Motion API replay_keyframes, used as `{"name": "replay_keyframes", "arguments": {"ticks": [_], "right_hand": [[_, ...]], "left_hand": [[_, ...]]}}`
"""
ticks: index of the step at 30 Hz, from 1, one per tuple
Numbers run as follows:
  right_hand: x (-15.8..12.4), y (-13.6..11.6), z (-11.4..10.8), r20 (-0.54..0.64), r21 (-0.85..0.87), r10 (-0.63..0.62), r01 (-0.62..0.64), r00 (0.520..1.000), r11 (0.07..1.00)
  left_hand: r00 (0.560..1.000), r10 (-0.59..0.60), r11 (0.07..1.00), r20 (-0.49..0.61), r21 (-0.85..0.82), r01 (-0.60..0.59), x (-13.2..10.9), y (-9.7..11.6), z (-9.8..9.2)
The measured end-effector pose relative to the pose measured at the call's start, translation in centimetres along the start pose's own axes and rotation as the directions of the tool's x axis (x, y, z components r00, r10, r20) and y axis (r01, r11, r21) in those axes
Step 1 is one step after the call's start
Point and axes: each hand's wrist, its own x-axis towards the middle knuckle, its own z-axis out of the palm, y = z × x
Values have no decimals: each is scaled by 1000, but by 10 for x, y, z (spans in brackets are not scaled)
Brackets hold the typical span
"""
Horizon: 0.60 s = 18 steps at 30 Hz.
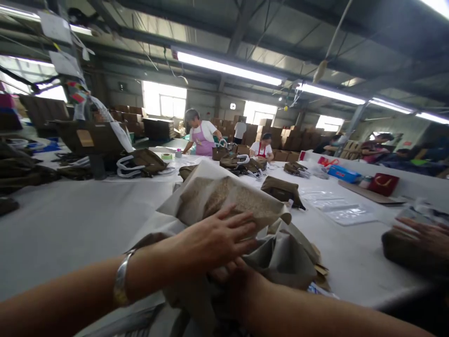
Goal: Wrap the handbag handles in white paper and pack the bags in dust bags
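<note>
A grey-brown bag (280,257) with a crumpled, loose lining-like sheet (224,196) is bunched up in front of me on the white table. My left hand (219,236), with a silver bracelet on the wrist, lies across the sheet with its fingers spread. Just below it, my right hand (242,281) is in the folds of the bag, fingers curled on the material and partly hidden by shadow and by the left hand. Brown paper or card (321,274) sticks out at the bag's right side.
Finished-looking olive bags with white-wrapped handles (143,161) lie at the left and back. A small olive pouch (282,189) and clear plastic sleeves (340,206) are on the right. At the right edge, a co-worker's hand (424,234) rests on another dark bag (407,252).
</note>
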Motion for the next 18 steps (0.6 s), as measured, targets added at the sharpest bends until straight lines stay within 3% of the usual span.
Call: {"name": "replay_keyframes", "arguments": {"ticks": [2, 4, 5, 6, 8, 9, 11, 13, 15, 17, 18], "right_hand": [[0, 3, -8, 149, 29, -44, 40, 988, 999], [-2, 9, -19, 265, 60, -53, 39, 963, 997], [-3, 12, -23, 289, 69, -46, 27, 956, 997], [-4, 16, -26, 286, 77, -37, 16, 957, 997], [-5, 23, -26, 264, 98, -25, -1, 964, 995], [-5, 26, -23, 250, 113, -21, -8, 968, 994], [-5, 31, -17, 218, 147, -51, 19, 975, 989], [-5, 34, -11, 188, 166, -129, 98, 974, 981], [-5, 37, -7, 177, 160, -204, 177, 963, 971], [-4, 39, -7, 182, 150, -229, 203, 956, 968], [-4, 40, -8, 178, 154, -224, 198, 958, 968]], "left_hand": [[999, 1, 993, 44, 118, -6, 2, -29, 12], [973, -177, 966, 148, 215, 143, -10, -43, 22], [927, -311, 930, 212, 270, 251, -19, -46, 25], [852, -449, 875, 269, 325, 358, -31, -45, 26], [657, -662, 747, 360, 387, 541, -54, -40, 23], [569, -715, 699, 407, 376, 608, -65, -36, 20], [463, -721, 649, 516, 265, 714, -80, -31, 10], [447, -624, 631, 640, 75, 772, -83, -32, -4], [511, -566, 625, 647, -69, 778, -72, -42, -18], [597, -638, 651, 486, -73, 756, -53, -61, -24], [618, -689, 655, 377, -41, 755, -43, -73, -22]]}}
